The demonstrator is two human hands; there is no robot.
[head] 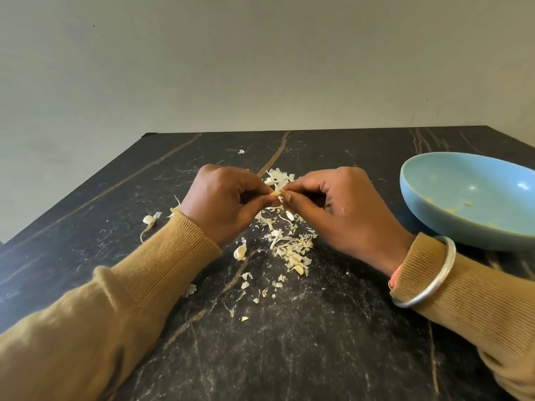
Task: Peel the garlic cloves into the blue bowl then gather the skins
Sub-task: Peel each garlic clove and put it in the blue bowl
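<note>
Closest to you on the table lie the skins — thin, dry and very light, so I think a puff of air would scatter them; a flat hand should sweep them best. Just beside the pile sits an unpeeled clove. Above the pile, your left hand and right hand both pinch one small garlic clove in their fingertips. It looks hard but tiny, and likely slippery once bare — hold its ends and pick at a loose edge. The blue bowl sits off to your right with a few bits inside.
</note>
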